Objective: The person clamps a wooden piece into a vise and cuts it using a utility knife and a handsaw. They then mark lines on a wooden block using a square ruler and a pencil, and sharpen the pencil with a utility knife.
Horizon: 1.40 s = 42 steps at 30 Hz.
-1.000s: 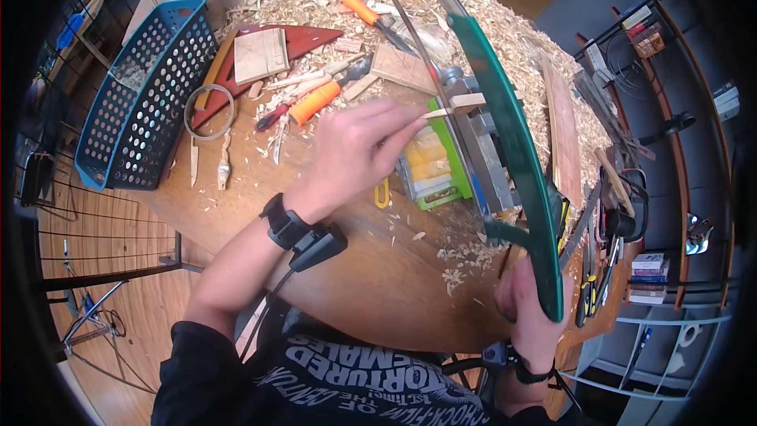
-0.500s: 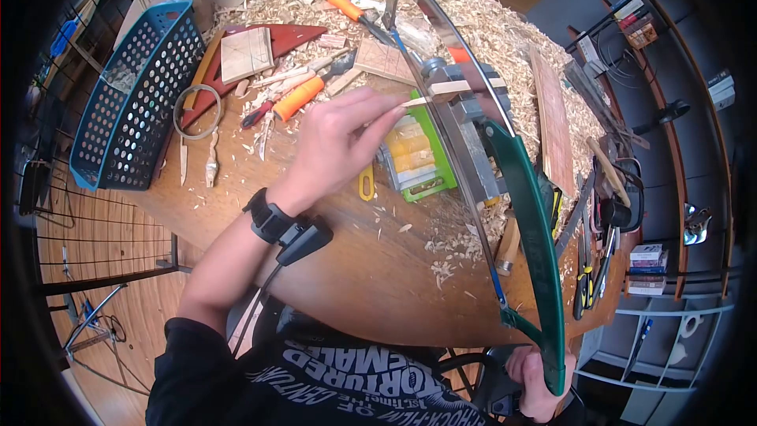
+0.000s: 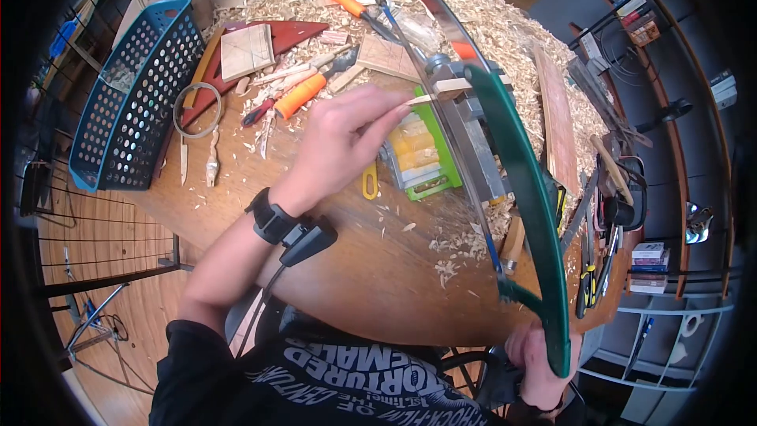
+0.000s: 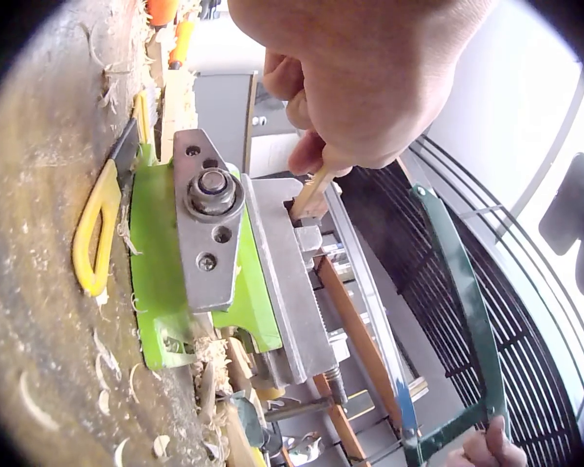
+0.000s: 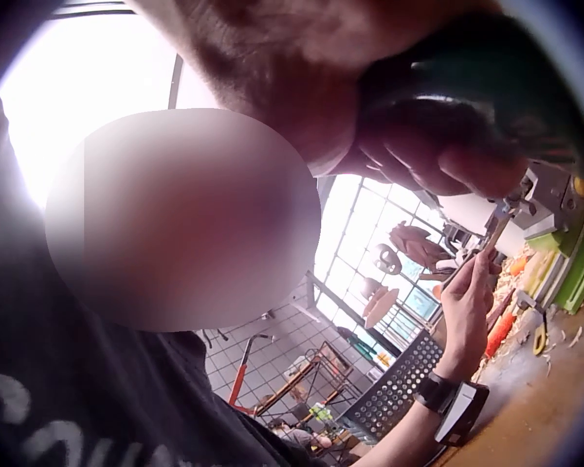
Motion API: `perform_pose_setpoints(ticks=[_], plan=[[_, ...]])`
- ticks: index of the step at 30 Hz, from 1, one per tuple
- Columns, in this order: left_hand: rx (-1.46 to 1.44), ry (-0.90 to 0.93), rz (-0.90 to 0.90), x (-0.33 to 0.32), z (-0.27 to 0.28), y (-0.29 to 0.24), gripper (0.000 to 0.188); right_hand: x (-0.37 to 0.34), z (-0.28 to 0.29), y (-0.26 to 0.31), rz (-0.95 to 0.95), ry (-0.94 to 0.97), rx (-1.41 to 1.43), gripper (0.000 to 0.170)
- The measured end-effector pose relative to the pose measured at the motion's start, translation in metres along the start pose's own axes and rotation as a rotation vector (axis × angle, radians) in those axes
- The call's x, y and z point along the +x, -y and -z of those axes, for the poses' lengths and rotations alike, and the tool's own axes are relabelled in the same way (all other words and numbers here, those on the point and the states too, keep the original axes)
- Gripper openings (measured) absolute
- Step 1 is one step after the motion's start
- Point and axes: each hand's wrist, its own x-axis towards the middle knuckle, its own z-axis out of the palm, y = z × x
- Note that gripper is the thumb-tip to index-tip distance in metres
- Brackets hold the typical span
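Grips hacksaw [image 3: 522,166] in right hand [image 3: 538,363], pinches wooden stick [image 3: 422,100] in left hand [image 3: 339,138] beside vise [image 4: 280,282]; risks cuts from slipping.

At upper centre, the left hand's grip [image 4: 365,83] pinched a wooden stick [image 4: 312,191], apparently seated in the vise [image 4: 287,282]; at lower right, the right hand's grip [image 4: 489,449] held a saw [image 4: 465,287].

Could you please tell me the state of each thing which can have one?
Left hand: pinching the wood stick
Right hand: gripping the saw
Saw: held, blade crossing the wood stick
Wood stick: set in the vise, thin end pinched
Vise: holding the wood stick
Basket: upright, open-topped
Yellow-handled tool: lying flat
Wood shavings: scattered, partly heaped
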Motion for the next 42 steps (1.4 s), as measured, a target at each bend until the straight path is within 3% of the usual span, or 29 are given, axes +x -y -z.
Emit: perform_pose_setpoints(ticks=[2,8,11,16,18,20,22,25,29,31,33,37,39,42], plan=[[-0.013,-0.008,-0.008,0.0,-0.001,0.002,0.014,0.027,-0.009,0.011,0.049,0.122,-0.216,0.011],[-0.01,-0.001,-0.003,-0.001,0.0,0.004,0.013,0.064,-0.036,0.047,-0.101,-0.012,-0.211,0.024],[-0.031,-0.019,-0.009,-0.002,-0.004,0.005,0.012,0.077,-0.024,0.063,-0.188,0.04,-0.178,0.031],[-0.02,-0.038,-0.043,0.0,0.0,0.003,0.012,0.074,-0.029,0.062,-0.172,0.066,-0.155,0.027],[0.031,0.111,0.079,0.0,0.007,-0.002,0.018,0.074,-0.028,0.06,-0.04,0.085,-0.175,0.026],[0.051,0.099,0.066,-0.001,0.007,-0.001,0.018,0.067,-0.031,0.059,-0.004,0.07,-0.189,0.029],[0.063,0.094,0.05,-0.001,0.006,-0.001,0.018,0.061,-0.033,0.06,0.017,0.066,-0.199,0.069],[0.068,0.116,0.118,-0.002,0.008,-0.003,0.018,0.057,-0.035,0.055,0.084,0.025,-0.197,0.059],[0.115,0.012,-0.002,-0.003,0.001,0.001,0.012,0.06,-0.038,0.054,0.133,-0.071,-0.116,0.048],[0.11,-0.054,-0.051,-0.002,0.0,0.001,0.009,0.061,-0.041,0.057,0.137,-0.094,-0.112,0.047],[0.135,0.042,0.021,-0.003,0.005,-0.003,0.014,0.061,-0.043,0.062,0.141,-0.1,-0.125,0.046],[0.149,0.049,0.051,-0.003,0.004,-0.004,0.014,0.058,-0.053,0.066,0.114,-0.126,-0.149,0.045],[0.152,-0.061,-0.038,-0.003,-0.001,0.002,0.009,0.057,-0.06,0.065,0.122,-0.245,-0.185,0.044],[0.157,0.011,-0.026,-0.004,0.002,0.001,0.015,0.055,-0.047,0.051,0.162,-0.176,-0.218,0.042]])
